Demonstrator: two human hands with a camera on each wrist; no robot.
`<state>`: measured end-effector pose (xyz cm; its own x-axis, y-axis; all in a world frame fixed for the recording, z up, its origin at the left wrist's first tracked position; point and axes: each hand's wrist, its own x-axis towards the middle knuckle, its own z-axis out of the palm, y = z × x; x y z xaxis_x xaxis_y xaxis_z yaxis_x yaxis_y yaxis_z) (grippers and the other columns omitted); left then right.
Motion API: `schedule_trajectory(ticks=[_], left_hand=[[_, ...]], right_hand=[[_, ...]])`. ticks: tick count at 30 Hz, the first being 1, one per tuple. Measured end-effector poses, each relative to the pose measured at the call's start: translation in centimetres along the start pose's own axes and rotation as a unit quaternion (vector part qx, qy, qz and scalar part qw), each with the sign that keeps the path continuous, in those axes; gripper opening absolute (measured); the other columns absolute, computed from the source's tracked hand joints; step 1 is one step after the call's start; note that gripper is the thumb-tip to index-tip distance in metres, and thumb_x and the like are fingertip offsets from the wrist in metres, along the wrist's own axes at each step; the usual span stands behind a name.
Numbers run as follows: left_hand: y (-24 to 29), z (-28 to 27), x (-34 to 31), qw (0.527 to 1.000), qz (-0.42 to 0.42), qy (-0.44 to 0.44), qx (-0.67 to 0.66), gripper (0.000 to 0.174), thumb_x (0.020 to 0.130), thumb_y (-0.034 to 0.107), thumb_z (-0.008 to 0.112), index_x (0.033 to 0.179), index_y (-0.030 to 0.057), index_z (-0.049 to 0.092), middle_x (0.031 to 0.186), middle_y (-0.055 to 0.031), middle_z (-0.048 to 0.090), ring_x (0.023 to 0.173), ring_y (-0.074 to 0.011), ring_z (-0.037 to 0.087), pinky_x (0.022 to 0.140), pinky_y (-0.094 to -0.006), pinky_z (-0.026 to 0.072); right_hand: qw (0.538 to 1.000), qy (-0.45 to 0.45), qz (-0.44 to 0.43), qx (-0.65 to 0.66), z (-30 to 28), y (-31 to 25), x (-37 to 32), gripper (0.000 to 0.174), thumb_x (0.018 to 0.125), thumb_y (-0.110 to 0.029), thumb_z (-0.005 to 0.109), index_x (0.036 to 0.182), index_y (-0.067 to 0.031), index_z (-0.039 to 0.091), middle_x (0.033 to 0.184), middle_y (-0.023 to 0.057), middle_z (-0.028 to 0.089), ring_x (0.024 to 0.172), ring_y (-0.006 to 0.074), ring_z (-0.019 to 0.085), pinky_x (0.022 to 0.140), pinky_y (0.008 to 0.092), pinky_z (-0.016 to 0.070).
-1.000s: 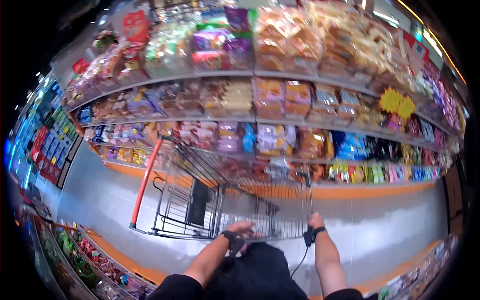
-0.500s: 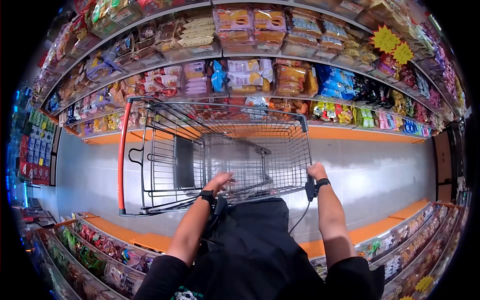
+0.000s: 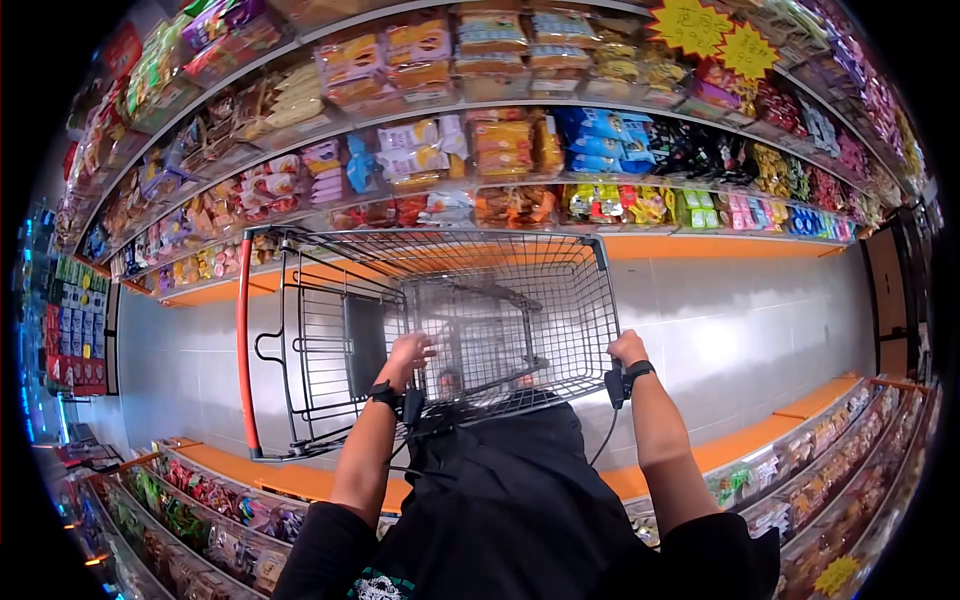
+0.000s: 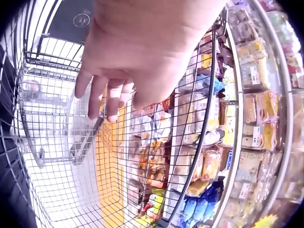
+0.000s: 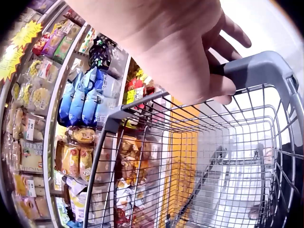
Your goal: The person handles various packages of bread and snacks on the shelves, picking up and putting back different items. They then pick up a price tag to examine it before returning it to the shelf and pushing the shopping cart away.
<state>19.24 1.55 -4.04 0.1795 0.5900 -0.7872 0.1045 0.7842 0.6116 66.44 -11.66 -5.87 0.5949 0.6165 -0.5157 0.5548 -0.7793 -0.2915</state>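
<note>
A wire shopping cart stands sideways in front of me, its red handle on the left. My right hand grips the rim at the cart's right end. In the right wrist view the thumb lies on the inner side of the grey plastic rim, with the fingers reaching over it. My left hand hangs over the basket beside the black child-seat panel, its fingers loose and holding nothing. Seen from the left wrist, the fingers point down over the basket's wire mesh, which holds no goods.
Shelves of packaged snacks run along the cart's far side, above an orange base strip. More snack shelves stand close behind me. Grey floor stretches to the right. Yellow starburst price signs hang at the upper right.
My left hand has moved from the cart's near side to over the basket, then left toward the seat panel. The right hand stays at the right-end rim. The head view has tilted down.
</note>
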Motion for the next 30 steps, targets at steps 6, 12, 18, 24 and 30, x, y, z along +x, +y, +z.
schedule_trajectory(ticks=[6,12,18,24,30], left_hand=[[-2.0,4.9,-2.1,1.0,0.003,0.02,0.01,0.042,0.091,0.031,0.05,0.119,-0.0005,0.051,0.11,-0.0116,0.063,0.092,-0.0231,0.063,0.078,-0.0355,0.046],[-2.8,7.5,-3.3,1.0,0.01,0.015,0.012,0.036,0.091,0.026,0.049,0.117,0.0004,0.051,0.108,-0.0108,0.063,0.094,-0.0249,0.062,0.079,-0.0379,0.0449],[-2.0,9.8,-4.2,0.999,0.032,0.042,-0.012,0.033,0.091,0.024,0.05,0.116,0.0034,0.052,0.106,-0.0074,0.064,0.091,-0.0235,0.063,0.082,-0.0402,0.0441],[-3.6,13.5,-4.8,0.991,0.088,0.012,-0.096,0.029,0.089,0.024,0.053,0.111,0.0046,0.054,0.101,-0.0093,0.064,0.08,-0.0196,0.064,0.065,-0.0309,0.0481],[-7.2,17.9,-5.4,0.986,0.073,0.006,-0.148,0.028,0.092,0.028,0.05,0.11,0.0065,0.053,0.101,-0.009,0.064,0.078,-0.0203,0.064,0.068,-0.0332,0.0488]], right_hand=[[1.0,0.022,0.014,0.014,-3.2,5.5,1.0,0.028,0.069,-0.017,0.061,0.089,0.0036,0.064,0.093,0.0245,0.065,0.092,0.0399,0.062,0.082,0.0444,0.0495],[0.999,0.024,0.02,0.019,-4.4,9.5,0.6,0.035,0.07,-0.022,0.061,0.099,-0.0026,0.068,0.117,0.0224,0.056,0.105,0.0366,0.057,0.093,0.0422,0.0457],[0.975,0.146,-0.008,0.164,-4.1,16.2,3.6,0.031,0.069,-0.018,0.063,0.092,0.0021,0.069,0.106,0.0253,0.06,0.102,0.0362,0.057,0.093,0.0395,0.0448],[0.965,0.211,-0.11,0.107,-6.6,21.3,1.2,0.023,0.065,-0.016,0.068,0.08,0.0016,0.067,0.086,0.0202,0.063,0.084,0.0332,0.062,0.08,0.0373,0.0499],[0.99,0.105,-0.085,0.025,-11.5,23.8,2.0,0.021,0.068,-0.013,0.064,0.084,-0.0001,0.068,0.096,0.0234,0.063,0.103,0.0362,0.057,0.093,0.0391,0.0445]])
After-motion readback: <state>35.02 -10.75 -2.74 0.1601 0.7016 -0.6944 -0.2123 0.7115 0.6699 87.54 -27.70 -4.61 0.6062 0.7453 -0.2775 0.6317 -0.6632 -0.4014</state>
